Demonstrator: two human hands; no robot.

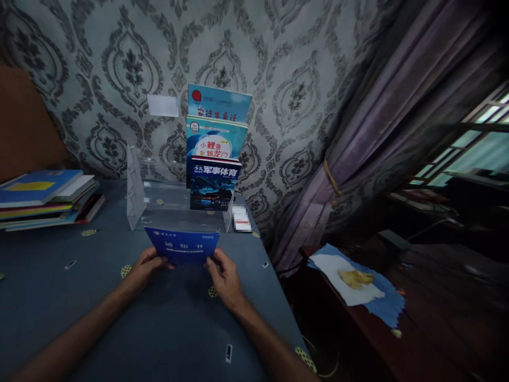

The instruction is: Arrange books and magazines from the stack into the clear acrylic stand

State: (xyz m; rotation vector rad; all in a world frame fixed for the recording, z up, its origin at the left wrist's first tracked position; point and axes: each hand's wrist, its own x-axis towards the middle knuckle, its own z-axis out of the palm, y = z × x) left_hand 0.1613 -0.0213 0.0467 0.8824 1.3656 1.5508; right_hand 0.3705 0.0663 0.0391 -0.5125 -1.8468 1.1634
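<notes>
Between my two hands is a blue booklet (183, 245) with white lettering and "2022" on its cover, tilted up off the table. My left hand (150, 263) pinches its lower left edge, and my right hand (223, 273) grips the lower right corner. Just beyond the booklet stands a clear tiered book rack (135, 188). On the rack's right side several books stand upright in steps: a dark blue one (212, 183) in front, a light blue one (234, 135) behind it, and another blue one (238, 101) at the back.
A stack of books (47, 196) lies on the left of the grey-covered table (111, 329). A small blurred-out item (241, 218) sits right of the rack. Past the table's right edge, a dark red bench (345, 313) holds a blue cloth (387, 307). A curtain (318, 196) hangs behind.
</notes>
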